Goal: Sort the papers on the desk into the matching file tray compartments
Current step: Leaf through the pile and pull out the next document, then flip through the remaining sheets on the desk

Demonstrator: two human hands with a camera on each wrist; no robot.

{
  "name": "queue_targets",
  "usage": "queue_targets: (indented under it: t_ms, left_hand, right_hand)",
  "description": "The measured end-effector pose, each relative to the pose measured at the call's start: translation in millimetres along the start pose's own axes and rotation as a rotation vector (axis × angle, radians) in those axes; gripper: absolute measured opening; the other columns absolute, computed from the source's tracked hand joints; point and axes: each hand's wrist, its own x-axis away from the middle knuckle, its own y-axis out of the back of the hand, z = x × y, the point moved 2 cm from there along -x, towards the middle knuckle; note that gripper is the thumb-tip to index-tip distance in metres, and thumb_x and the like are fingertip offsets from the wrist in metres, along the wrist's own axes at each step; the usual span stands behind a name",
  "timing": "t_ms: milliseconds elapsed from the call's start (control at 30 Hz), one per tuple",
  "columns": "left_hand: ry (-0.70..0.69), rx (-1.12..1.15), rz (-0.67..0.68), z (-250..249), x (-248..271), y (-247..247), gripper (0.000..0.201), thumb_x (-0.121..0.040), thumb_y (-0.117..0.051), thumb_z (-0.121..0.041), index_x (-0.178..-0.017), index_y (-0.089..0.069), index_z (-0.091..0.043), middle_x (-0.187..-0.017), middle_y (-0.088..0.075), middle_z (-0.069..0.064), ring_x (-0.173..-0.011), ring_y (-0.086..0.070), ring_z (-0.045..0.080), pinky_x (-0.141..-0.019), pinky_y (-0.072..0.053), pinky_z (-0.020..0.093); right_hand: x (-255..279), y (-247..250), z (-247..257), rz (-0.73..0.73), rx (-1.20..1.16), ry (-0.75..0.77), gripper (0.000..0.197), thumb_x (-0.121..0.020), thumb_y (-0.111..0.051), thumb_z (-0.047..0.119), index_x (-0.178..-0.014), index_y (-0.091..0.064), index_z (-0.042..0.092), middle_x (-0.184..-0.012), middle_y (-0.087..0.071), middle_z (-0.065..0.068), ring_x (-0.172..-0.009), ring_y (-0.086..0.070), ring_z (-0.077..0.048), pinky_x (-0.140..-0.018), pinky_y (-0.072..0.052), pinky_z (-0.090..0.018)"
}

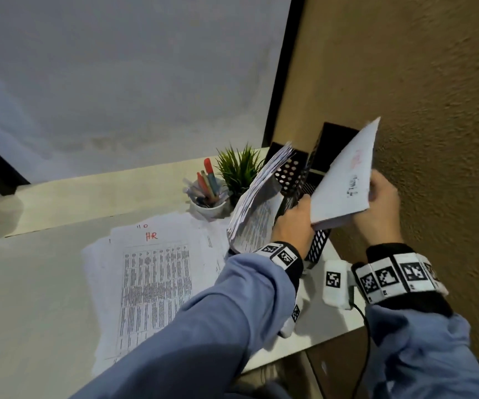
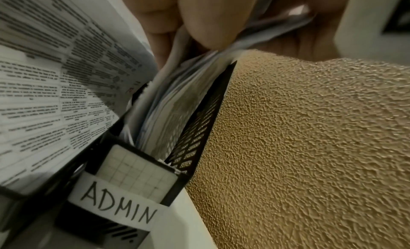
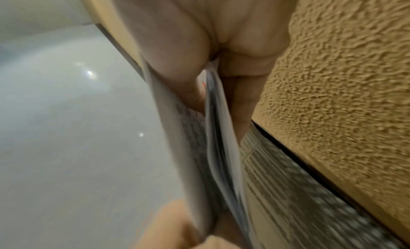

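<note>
Item: sheaf of papers (image 1: 345, 180), light, limp, apt to fan and slip; best pinched near the lower edge. Right hand (image 1: 382, 208) clamps its near corner; left hand (image 1: 293, 223) pinches its lower left edge. It hangs tilted above the file tray (image 1: 317, 246), over the ADMIN label (image 2: 115, 202) compartment. Loose papers (image 1: 152, 286) lie on the desk (image 1: 31, 298).

You have a white paper sheaf (image 1: 345, 180) tilted above the black mesh file tray (image 1: 317, 246) at the desk's right edge. Printed papers (image 1: 257, 205) lean out of its left compartment. An HR-marked stack (image 1: 152, 283) lies flat mid-desk.
</note>
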Motion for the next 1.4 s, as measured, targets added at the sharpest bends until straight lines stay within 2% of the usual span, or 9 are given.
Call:
queue_targets:
  t_ms: [267, 567, 733, 867, 1033, 1167, 1233, 1333, 1400]
  left_hand:
    - [0.120, 0.023, 0.189, 9, -16, -25, 0.035, -0.083, -0.056, -0.008, -0.116, -0.051, -0.002, -0.110, -0.063, 0.023, -0.101, -0.061, 0.039, -0.083, -0.050, 0.040]
    - [0.051, 0.095, 0.163, 13, 0, 10, 0.046, -0.078, -0.068, -0.022, -0.117, -0.052, -0.004, -0.108, -0.064, 0.019, -0.097, -0.062, 0.035, -0.083, -0.054, 0.041]
    - [0.015, 0.284, 0.085, 54, 67, 51, 0.034, -0.084, -0.064, -0.026, -0.116, -0.059, -0.015, -0.104, -0.068, 0.004, -0.087, -0.065, 0.018, -0.077, -0.053, 0.027]
    - [0.362, 0.182, 0.012, 158, 121, 62, 0.017, -0.086, -0.058, -0.020, -0.099, -0.066, -0.015, -0.093, -0.069, 0.002, -0.079, -0.060, 0.014, -0.072, -0.044, 0.021]
    - [0.902, -0.095, -0.072, 269, 173, 74, 0.048, -0.087, -0.055, -0.023, -0.128, -0.043, -0.003, -0.130, -0.044, 0.015, -0.118, -0.046, 0.031, -0.098, -0.042, 0.038]
    - [1.058, -0.068, -0.154, 295, 191, 81, 0.058, -0.086, -0.064, -0.030, -0.129, -0.038, -0.002, -0.132, -0.040, 0.018, -0.122, -0.042, 0.036, -0.099, -0.041, 0.043]
    - [1.041, -0.013, -0.231, 299, 194, 84, 0.051, -0.086, -0.065, -0.025, -0.126, -0.042, -0.002, -0.130, -0.046, 0.018, -0.118, -0.048, 0.036, -0.096, -0.041, 0.041]
    - [0.993, 0.042, -0.346, 300, 198, 90, 0.032, -0.089, -0.060, -0.016, -0.117, -0.053, -0.004, -0.119, -0.060, 0.017, -0.107, -0.058, 0.034, -0.084, -0.043, 0.033]
    - [0.954, 0.089, -0.378, 301, 203, 93, 0.029, -0.091, -0.054, -0.013, -0.120, -0.056, -0.008, -0.117, -0.064, 0.016, -0.105, -0.060, 0.034, -0.083, -0.044, 0.030]
  right_hand:
    - [11, -15, 0, 0.075, 0.427, -0.102, 0.018, -0.088, -0.050, 0.012, -0.105, -0.050, 0.007, -0.095, -0.059, -0.016, -0.080, -0.052, -0.030, -0.068, -0.037, -0.030]
    - [13, -24, 4, 0.065, 0.404, -0.133, 0.038, -0.088, -0.053, 0.018, -0.125, -0.052, 0.008, -0.114, -0.064, -0.019, -0.102, -0.060, -0.035, -0.085, -0.049, -0.039]
    - [49, -43, 53, -0.074, 0.198, 0.340, 0.028, -0.090, -0.054, 0.013, -0.117, -0.058, 0.007, -0.112, -0.061, -0.010, -0.102, -0.057, -0.024, -0.088, -0.047, -0.036]
    - [108, -101, 60, 0.217, 0.021, 0.541, 0.012, -0.088, -0.056, 0.000, -0.095, -0.064, 0.005, -0.088, -0.058, -0.002, -0.074, -0.050, -0.008, -0.067, -0.041, -0.011]
    - [165, -196, -18, 0.778, 0.240, -0.017, 0.020, -0.089, -0.057, 0.012, -0.107, -0.065, 0.007, -0.104, -0.066, -0.006, -0.092, -0.061, -0.016, -0.086, -0.049, -0.026]
    - [178, -226, -44, 0.778, 0.294, -0.395, 0.024, -0.084, -0.059, 0.011, -0.072, -0.039, 0.008, -0.068, -0.038, -0.003, -0.056, -0.035, -0.015, -0.053, -0.028, -0.028]
    - [178, -235, -44, 0.737, 0.257, -0.481, 0.026, -0.084, -0.061, 0.013, -0.071, -0.038, 0.013, -0.071, -0.038, -0.001, -0.058, -0.037, -0.013, -0.056, -0.030, -0.026]
    - [178, -241, -42, 0.712, 0.191, -0.608, 0.040, -0.086, -0.063, 0.014, -0.122, -0.050, 0.006, -0.119, -0.054, -0.010, -0.096, -0.053, -0.020, -0.077, -0.033, -0.021]
    - [176, -244, -41, 0.706, 0.184, -0.636, 0.049, -0.085, -0.065, 0.013, -0.130, -0.046, 0.005, -0.124, -0.054, -0.012, -0.092, -0.048, -0.018, -0.077, -0.035, -0.021]
